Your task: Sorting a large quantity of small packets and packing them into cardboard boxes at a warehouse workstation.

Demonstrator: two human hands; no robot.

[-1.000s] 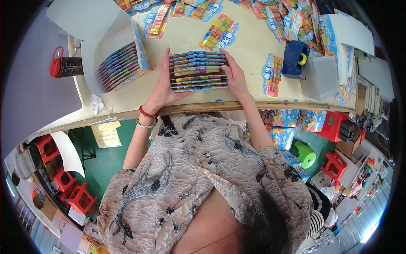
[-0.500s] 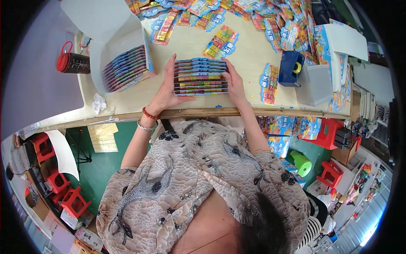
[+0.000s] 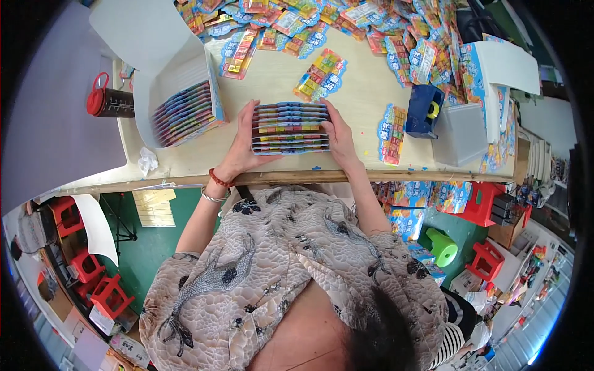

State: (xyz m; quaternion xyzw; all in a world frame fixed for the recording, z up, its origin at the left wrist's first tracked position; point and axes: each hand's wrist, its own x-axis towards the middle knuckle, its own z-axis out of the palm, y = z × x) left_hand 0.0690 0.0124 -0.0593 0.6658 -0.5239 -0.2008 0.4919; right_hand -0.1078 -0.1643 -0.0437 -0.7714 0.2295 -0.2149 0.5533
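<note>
Between my two hands stands a stack of colourful blister cards (image 3: 291, 128), their edges facing up in close rows. My left hand (image 3: 245, 143) presses on the stack's left end, the thumb along its near side. At the right end my right hand (image 3: 340, 137) grips it, with the thumb bent over the edge. To the left an open white box (image 3: 216, 93) holds a row of similar cards (image 3: 185, 114) standing on edge. Two single cards lie nearby, one blister card (image 3: 320, 75) beyond the stack and another blister card (image 3: 391, 134) right of it.
A heap of loose cards (image 3: 297, 25) covers the table's far side. On the right stand a blue tape dispenser (image 3: 423, 111) and a clear plastic bin (image 3: 461, 135). A red-lidded bottle (image 3: 114, 102) and a crumpled tissue (image 3: 147, 161) are on the left. The table edge (image 3: 278, 178) runs close to me.
The view has shifted, so the table sits slightly lower in the picture. Both hands still hold the stack of cards in much the same grip.
</note>
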